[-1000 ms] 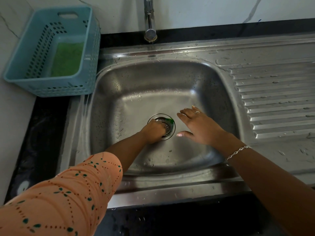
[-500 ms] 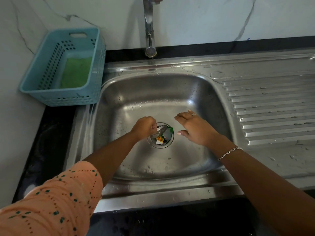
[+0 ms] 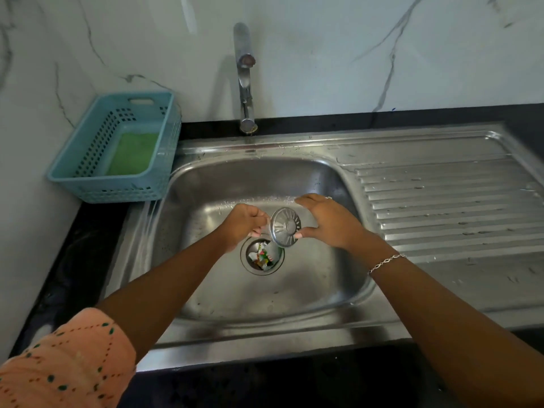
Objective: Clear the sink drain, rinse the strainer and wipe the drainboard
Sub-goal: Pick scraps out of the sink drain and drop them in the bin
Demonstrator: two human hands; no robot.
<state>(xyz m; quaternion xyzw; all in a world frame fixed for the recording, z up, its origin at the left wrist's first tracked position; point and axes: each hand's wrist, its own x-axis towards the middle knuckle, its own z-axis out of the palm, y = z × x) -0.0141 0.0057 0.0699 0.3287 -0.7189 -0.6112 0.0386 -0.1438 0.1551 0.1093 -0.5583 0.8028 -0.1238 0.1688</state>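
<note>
Strainer (image 3: pixel 285 227) held tilted just above the drain (image 3: pixel 245 263) of the steel sink (image 3: pixel 309 290), where coloured scraps (image 3: pixel 262 256) lie partly hidden behind it. Left hand (image 3: pixel 244 226) has a pinching grip on its rim, the contact mostly tucked from sight; right hand (image 3: pixel 329 222) is spread open, thumb tip at the rim, finger contact hard to make out.

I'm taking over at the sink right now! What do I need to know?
Left hand: pinches the strainer by its rim, held tilted above the drain.
Right hand: open, thumb touching the strainer's other edge.
Done: the strainer is out of the drain.
Left: pick the scraps out of the drain, rinse the strainer, wipe the wet drainboard.
A green sponge lies in the blue basket.
</note>
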